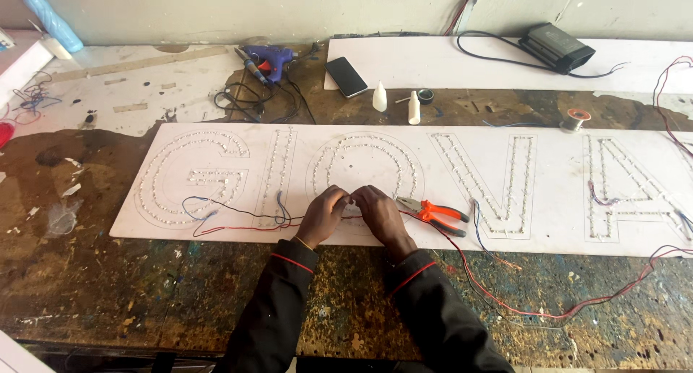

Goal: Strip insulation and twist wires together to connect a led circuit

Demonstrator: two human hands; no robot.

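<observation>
- Hands meet at the long white board's front edge: left hand and right hand both pinch thin wires, fingertips touching.
- Board is flat and matte, with outlined letter shapes filled by rows of tiny studs.
- Orange-handled pliers lie just beside the right hand.
- Bench is rough, paint-flecked wood.
- Near its back edge: blue glue gun, dark glossy phone, two small white bottles.

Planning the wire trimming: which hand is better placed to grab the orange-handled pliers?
Probably the right hand: the pliers lie just beside it on the white board, while the left hand sits farther away.
</observation>
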